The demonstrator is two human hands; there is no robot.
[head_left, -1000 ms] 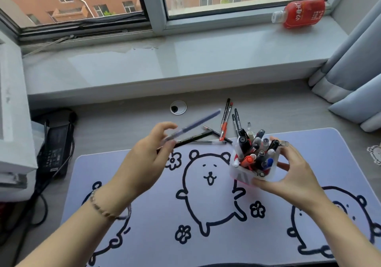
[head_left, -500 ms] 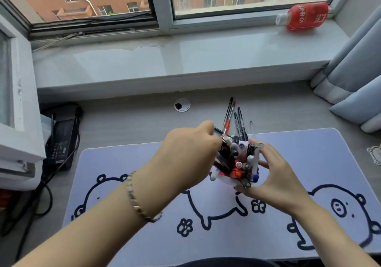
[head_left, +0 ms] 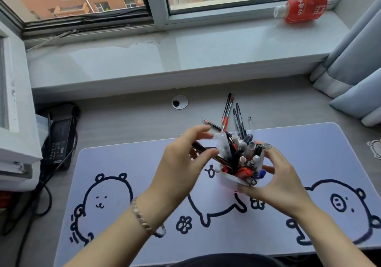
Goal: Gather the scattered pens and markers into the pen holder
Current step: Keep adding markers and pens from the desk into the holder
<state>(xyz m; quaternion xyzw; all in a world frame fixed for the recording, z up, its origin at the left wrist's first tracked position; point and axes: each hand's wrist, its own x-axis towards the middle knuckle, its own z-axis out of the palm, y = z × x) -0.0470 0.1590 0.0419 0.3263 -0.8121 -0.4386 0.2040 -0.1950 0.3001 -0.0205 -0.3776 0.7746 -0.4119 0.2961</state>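
While right hand (head_left: 282,182) grips pen holder (head_left: 228,179) | left hand (head_left: 181,163) half-spread over dark pencil (head_left: 222,161) | pinching it: cannot tell

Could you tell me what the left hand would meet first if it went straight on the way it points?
Probably the clear pen standing in the pen holder, just past the left hand; depth is unclear.
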